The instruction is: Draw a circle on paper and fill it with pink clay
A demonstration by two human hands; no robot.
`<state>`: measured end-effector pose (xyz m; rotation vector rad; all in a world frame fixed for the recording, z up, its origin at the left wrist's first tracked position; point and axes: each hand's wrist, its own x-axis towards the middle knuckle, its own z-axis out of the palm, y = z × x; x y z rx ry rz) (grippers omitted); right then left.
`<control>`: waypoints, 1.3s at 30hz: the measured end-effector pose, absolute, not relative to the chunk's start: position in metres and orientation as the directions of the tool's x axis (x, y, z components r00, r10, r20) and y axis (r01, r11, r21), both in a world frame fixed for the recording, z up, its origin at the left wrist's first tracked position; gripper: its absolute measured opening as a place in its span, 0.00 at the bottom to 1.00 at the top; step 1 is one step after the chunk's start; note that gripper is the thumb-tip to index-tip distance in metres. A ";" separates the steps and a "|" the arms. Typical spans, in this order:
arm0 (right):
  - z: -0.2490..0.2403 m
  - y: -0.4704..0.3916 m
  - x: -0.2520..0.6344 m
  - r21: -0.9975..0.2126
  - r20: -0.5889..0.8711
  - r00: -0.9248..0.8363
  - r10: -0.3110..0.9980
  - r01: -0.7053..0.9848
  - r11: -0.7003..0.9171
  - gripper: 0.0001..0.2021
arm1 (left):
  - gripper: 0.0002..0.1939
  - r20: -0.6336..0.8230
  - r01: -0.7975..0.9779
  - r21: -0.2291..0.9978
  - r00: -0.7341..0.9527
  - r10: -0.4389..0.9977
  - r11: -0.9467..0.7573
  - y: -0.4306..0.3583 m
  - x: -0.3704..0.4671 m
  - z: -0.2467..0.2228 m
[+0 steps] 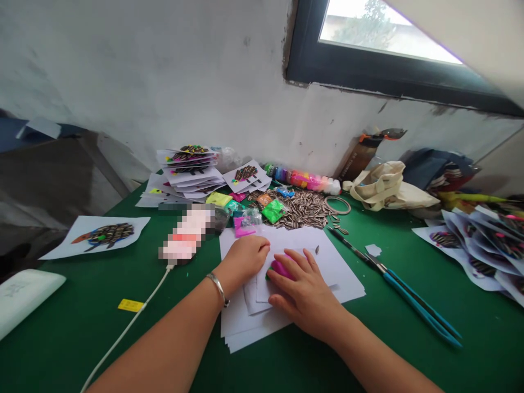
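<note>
My right hand [301, 286] lies palm down with its fingers spread over a flattened pink piece of modelling clay [282, 267], partly hidden beneath it. A bit of green shows at the clay's left edge. Under it are stacked white paper sheets [241, 325]. My left hand [245, 255], with a silver bangle at the wrist, rests closed on the paper just left of the clay; whatever its fingers hold, if anything, is hidden. One sunflower seed [316, 250] sits on the paper beyond my right fingertips.
Striped sunflower seeds [303, 210] are heaped behind the paper, beside clay packets [273, 210]. Blue-handled tweezers [421, 305] lie to the right. Seed-decorated cards [192, 177] are stacked at back left, with more cards [483, 245] at right. A white cable [123, 333] crosses the left side.
</note>
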<state>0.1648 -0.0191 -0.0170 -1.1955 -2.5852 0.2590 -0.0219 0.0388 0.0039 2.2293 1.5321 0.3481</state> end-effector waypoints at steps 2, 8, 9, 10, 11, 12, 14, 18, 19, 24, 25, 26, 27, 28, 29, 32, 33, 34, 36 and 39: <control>-0.017 -0.019 0.166 -0.298 0.169 -0.602 0.780 0.723 0.623 0.20 | 0.15 -0.026 0.827 0.468 0.365 0.931 -0.311 0.039 -0.022 0.004; -0.016 -0.021 0.163 -0.289 0.185 -0.605 0.775 0.720 0.631 0.18 | 0.15 -0.018 0.827 0.470 0.358 0.934 -0.308 0.038 -0.022 0.006; -0.016 -0.021 0.162 -0.276 0.193 -0.610 0.769 0.718 0.639 0.18 | 0.15 -0.016 0.827 0.470 0.357 0.934 -0.308 0.038 -0.022 0.006; -0.015 -0.022 0.161 -0.262 0.200 -0.614 0.764 0.718 0.645 0.17 | 0.15 -0.016 0.827 0.471 0.356 0.934 -0.307 0.039 -0.022 0.005; -0.015 -0.022 0.160 -0.251 0.204 -0.617 0.760 0.717 0.650 0.17 | 0.15 -0.015 0.827 0.472 0.355 0.935 -0.306 0.039 -0.022 0.005; -0.015 -0.022 0.160 -0.248 0.204 -0.620 0.757 0.716 0.653 0.17 | 0.15 -0.016 0.827 0.472 0.355 0.935 -0.306 0.039 -0.022 0.005; -0.016 -0.022 0.161 -0.260 0.199 -0.617 0.762 0.716 0.648 0.18 | 0.15 -0.017 0.826 0.474 0.356 0.934 -0.306 0.039 -0.022 0.005; -0.016 -0.022 0.163 -0.284 0.205 -0.597 0.776 0.722 0.631 0.19 | 0.15 -0.022 0.822 0.480 0.359 0.933 -0.306 0.039 -0.021 0.006; -0.015 -0.023 0.163 -0.281 0.201 -0.603 0.772 0.719 0.636 0.19 | 0.15 -0.023 0.823 0.481 0.358 0.934 -0.303 0.039 -0.021 0.006; -0.013 -0.024 0.159 -0.268 0.194 -0.633 0.750 0.701 0.661 0.17 | 0.14 -0.027 0.819 0.492 0.352 0.936 -0.294 0.040 -0.022 0.005; -0.013 -0.024 0.158 -0.269 0.195 -0.635 0.748 0.699 0.663 0.17 | 0.15 -0.027 0.817 0.495 0.353 0.935 -0.294 0.040 -0.022 0.005; -0.013 -0.023 0.159 -0.274 0.195 -0.636 0.747 0.696 0.664 0.17 | 0.15 -0.027 0.815 0.499 0.354 0.935 -0.294 0.041 -0.022 0.004; -0.013 -0.023 0.160 -0.285 0.196 -0.632 0.750 0.695 0.660 0.17 | 0.15 -0.025 0.814 0.501 0.354 0.935 -0.295 0.041 -0.022 0.003; -0.014 -0.022 0.161 -0.303 0.198 -0.620 0.759 0.698 0.649 0.17 | 0.15 -0.022 0.812 0.504 0.354 0.935 -0.295 0.041 -0.022 0.003; -0.014 -0.022 0.163 -0.323 0.202 -0.603 0.772 0.703 0.634 0.17 | 0.15 -0.018 0.810 0.506 0.354 0.935 -0.297 0.041 -0.022 0.002; -0.014 -0.021 0.166 -0.364 0.202 -0.566 0.799 0.714 0.598 0.19 | 0.14 -0.009 0.804 0.514 0.355 0.935 -0.300 0.042 -0.022 0.002; -0.014 -0.021 0.166 -0.364 0.192 -0.574 0.796 0.711 0.601 0.19 | 0.14 -0.008 0.802 0.516 0.355 0.935 -0.300 0.042 -0.022 0.002; -0.014 -0.022 0.166 -0.359 0.178 -0.591 0.787 0.706 0.611 0.19 | 0.14 -0.009 0.801 0.518 0.355 0.935 -0.300 0.042 -0.022 0.002; -0.012 -0.022 0.164 -0.344 0.154 -0.624 0.766 0.693 0.633 0.20 | 0.15 -0.010 0.801 0.520 0.355 0.935 -0.298 0.042 -0.022 0.003; -0.010 -0.022 0.162 -0.337 0.148 -0.638 0.756 0.686 0.645 0.19 | 0.15 -0.013 0.802 0.522 0.350 0.937 -0.292 0.042 -0.022 0.003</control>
